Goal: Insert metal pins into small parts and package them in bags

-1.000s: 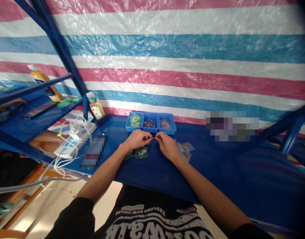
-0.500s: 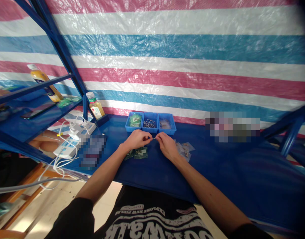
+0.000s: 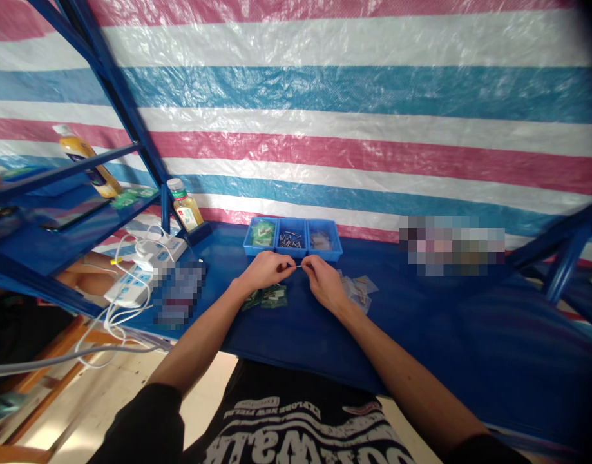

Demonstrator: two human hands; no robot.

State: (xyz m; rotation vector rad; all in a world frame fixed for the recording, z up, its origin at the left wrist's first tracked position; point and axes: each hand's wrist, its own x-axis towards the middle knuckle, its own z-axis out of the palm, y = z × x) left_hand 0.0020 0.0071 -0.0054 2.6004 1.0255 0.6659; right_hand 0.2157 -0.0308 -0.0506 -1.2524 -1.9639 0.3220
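Observation:
Between the fingertips of both hands is a small, thin metal piece (image 3: pixel 299 266), too small to make out its exact kind. My left hand (image 3: pixel 265 272) pinches one end, and my right hand (image 3: pixel 324 281) pinches the other. Just behind them stand three joined blue bins (image 3: pixel 292 253). Green packets (image 3: pixel 263 233) fill the left one, loose metal pins or screws (image 3: pixel 290 241) the middle, and clear bags (image 3: pixel 321 242) the right. Small green packets (image 3: pixel 274 296) lie below my left hand. Clear bags with small parts (image 3: pixel 361 291) lie beside my right hand.
On the left are a white power strip (image 3: pixel 131 283) with tangled cables, a blurred-out flat item (image 3: pixel 182 293), and a bottle (image 3: pixel 185 206) by the blue frame. A shelf (image 3: pixel 83 222) holds another bottle (image 3: pixel 90 161). A pixelated object (image 3: pixel 450 246) sits back right. Striped sheeting hangs behind.
Both hands stay in nearly the same place. The fingers of my right hand have shifted slightly around the metal piece.

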